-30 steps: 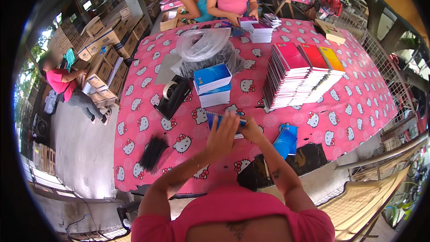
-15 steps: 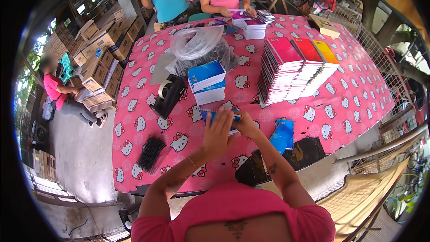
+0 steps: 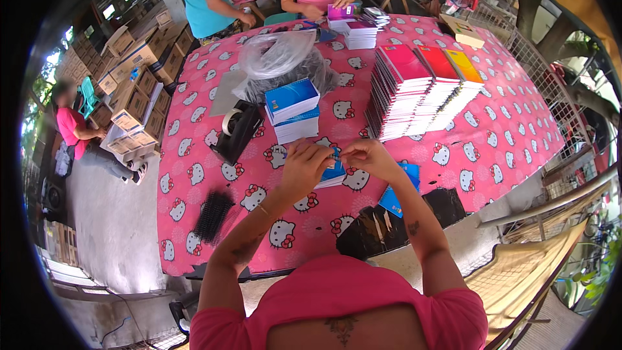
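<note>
A small blue notebook (image 3: 333, 175) lies on the table in front of me, partly hidden by my hands. Over its left side curls my left hand (image 3: 306, 164), fingers bent and closed on it. My right hand (image 3: 369, 159) is at its upper right corner, thumb and fingertips pinched together; what they hold is too small to make out. Just beyond stands a stack of blue notebooks (image 3: 293, 131). Blue notebooks or covers (image 3: 392, 201) lie near my right forearm. Left of my left forearm is a bundle of black spiral binding coils (image 3: 214, 216).
A black tape dispenser (image 3: 238, 135) and a plastic bag of dark contents (image 3: 280, 65) stand beyond. Tall stacks of pink, red and yellow notebooks (image 3: 403, 94) rise at right. A torn black sheet (image 3: 363, 233) lies at the near edge. Two people work across the table; another sits by cartons (image 3: 133, 113).
My flattened left hand has curled and shifted left, and my right hand has moved right into a pinch. More of the notebook shows. The person in blue-green has turned, an arm extended.
</note>
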{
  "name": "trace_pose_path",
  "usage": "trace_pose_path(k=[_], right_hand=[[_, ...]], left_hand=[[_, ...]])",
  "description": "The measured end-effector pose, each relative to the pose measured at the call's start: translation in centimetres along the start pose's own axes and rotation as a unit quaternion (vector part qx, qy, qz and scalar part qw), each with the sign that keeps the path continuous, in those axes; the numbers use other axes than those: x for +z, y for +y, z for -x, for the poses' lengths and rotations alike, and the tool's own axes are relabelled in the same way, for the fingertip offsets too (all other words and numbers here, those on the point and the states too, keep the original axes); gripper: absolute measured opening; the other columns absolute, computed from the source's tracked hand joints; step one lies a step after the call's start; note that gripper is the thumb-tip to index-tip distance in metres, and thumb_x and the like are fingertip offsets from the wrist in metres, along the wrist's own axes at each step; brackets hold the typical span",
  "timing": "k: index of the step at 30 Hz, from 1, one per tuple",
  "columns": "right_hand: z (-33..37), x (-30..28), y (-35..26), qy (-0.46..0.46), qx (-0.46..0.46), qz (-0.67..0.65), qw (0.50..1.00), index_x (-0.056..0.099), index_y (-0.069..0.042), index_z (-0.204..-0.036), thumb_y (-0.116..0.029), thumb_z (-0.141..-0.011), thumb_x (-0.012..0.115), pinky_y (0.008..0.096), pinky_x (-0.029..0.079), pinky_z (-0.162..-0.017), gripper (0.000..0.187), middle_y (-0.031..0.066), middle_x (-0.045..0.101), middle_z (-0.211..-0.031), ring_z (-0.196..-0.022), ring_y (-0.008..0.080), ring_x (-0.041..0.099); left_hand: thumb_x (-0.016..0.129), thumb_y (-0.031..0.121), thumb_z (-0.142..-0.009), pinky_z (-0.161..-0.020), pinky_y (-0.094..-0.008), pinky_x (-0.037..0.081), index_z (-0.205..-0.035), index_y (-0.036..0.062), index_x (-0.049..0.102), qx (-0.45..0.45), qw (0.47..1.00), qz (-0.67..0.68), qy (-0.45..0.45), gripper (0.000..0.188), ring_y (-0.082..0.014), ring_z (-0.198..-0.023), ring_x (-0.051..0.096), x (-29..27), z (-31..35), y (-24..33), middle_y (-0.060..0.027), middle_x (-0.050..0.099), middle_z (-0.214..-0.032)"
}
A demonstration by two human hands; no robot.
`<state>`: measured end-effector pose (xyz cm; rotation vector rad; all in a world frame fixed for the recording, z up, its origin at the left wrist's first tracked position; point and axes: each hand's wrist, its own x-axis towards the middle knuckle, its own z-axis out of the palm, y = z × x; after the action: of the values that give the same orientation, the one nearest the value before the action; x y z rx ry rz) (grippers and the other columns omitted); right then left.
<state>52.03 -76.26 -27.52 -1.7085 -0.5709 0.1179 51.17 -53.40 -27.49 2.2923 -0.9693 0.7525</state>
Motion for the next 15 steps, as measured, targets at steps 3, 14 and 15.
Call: trace_pose_path(k=[3,14,15], right_hand=[[-0.5,0.4,-0.9,-0.001,-0.095,0.095,0.991,0.068,0.004,-0.096,0.002,-0.084,0.068,0.0249,0.051,-0.058,0.011,0.007,0.07,-0.083,-0.067,0.0097,0.065],[1.0,0.8,-3.3,0.044,-0.164,0.156,0.973,0.058,0.0,-0.08,-0.001,-0.07,0.076,0.0303,0.05,-0.058,0.021,0.009,0.062,-0.075,-0.067,0.0185,0.064],[1.3,1.0,-3.7,0.053,-0.157,0.161,0.973,0.058,0.0,-0.08,0.001,-0.068,0.073,0.0305,0.049,-0.058,0.019,0.0089,0.062,-0.076,-0.068,0.0175,0.062]], left_hand=[[0.07,0.025,-0.087,-0.088,-0.0428,0.045,-0.099,0.0121,0.065,0.007,1.0,0.011,-0.001,0.018,-0.0234,-0.083,0.064,-0.4,-0.3,-0.1,-0.0019,0.065,-0.086],[0.072,0.023,-0.084,-0.067,-0.0386,0.049,-0.093,0.0093,0.062,0.08,0.996,0.024,-0.029,0.019,-0.0252,-0.077,0.061,-2.4,-2.0,1.5,-0.0042,0.059,-0.081],[0.072,0.022,-0.084,-0.067,-0.0385,0.049,-0.092,0.0092,0.062,0.081,0.996,0.018,-0.031,0.019,-0.0253,-0.077,0.061,-2.5,-2.1,1.9,-0.0043,0.059,-0.081]])
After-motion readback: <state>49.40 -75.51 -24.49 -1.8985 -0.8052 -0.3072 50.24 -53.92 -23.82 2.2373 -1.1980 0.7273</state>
